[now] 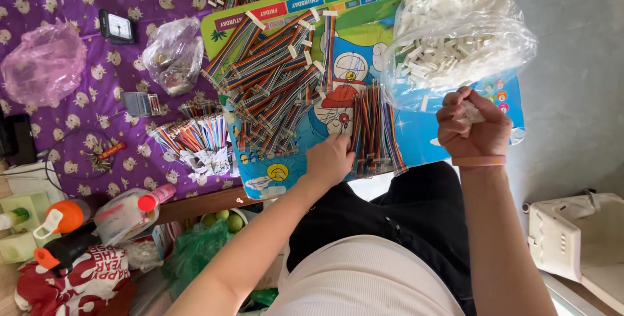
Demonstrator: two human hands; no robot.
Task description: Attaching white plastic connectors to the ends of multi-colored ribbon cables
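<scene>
We see left hand (330, 159) fingers pressed on ribbon-cable bundle (376, 131), long axis away from us; right hand (473, 127) pinching white connectors (470, 112), further right.

A home used for piecework, seen from a seat on the floor. A purple patterned bedsheet (130, 4) fills the upper left, with a child's cartoon board (416, 140) at centre serving as a worktop. Household clutter sits at lower left: drink bottles (62, 217), a printed red bag (84, 283), green fruit (227, 220). Heaped ribbon cables (273, 75) and a bag of white connectors (455, 30) show the work.
</scene>
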